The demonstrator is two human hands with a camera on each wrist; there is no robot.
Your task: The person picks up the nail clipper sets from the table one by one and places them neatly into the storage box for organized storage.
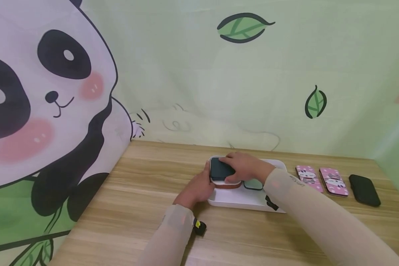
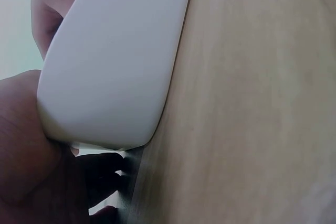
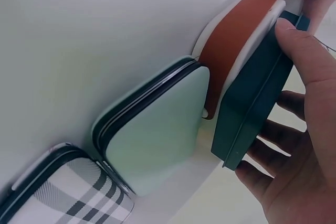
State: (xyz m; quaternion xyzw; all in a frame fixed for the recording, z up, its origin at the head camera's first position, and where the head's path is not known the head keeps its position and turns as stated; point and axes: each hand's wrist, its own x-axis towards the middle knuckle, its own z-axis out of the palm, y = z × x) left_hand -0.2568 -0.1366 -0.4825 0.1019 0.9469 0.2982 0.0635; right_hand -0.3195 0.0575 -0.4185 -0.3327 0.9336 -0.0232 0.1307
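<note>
My right hand [image 1: 244, 167] grips a flat dark teal box [image 3: 257, 93], thumb on one side and fingers on the other. The box sits against a white case with an orange-brown band [image 3: 236, 32], inside a white tray [image 1: 236, 201]. My left hand [image 1: 198, 187] holds the tray's left end, its thumb over the rim and its fingers outside in the left wrist view; part of it is hidden by the tray wall. A pale green zip case [image 3: 157, 124] stands beside the banded case. A black-and-white checked case [image 3: 79, 198] is next to it.
Right of the tray, two pink patterned cases [image 1: 333, 181] and a black case [image 1: 364, 190] lie on the wooden table [image 1: 136, 192]. Behind stands a green wall cloth [image 1: 173, 74] with a panda and leaves. A small black wrist device [image 1: 200, 227] is on the left sleeve.
</note>
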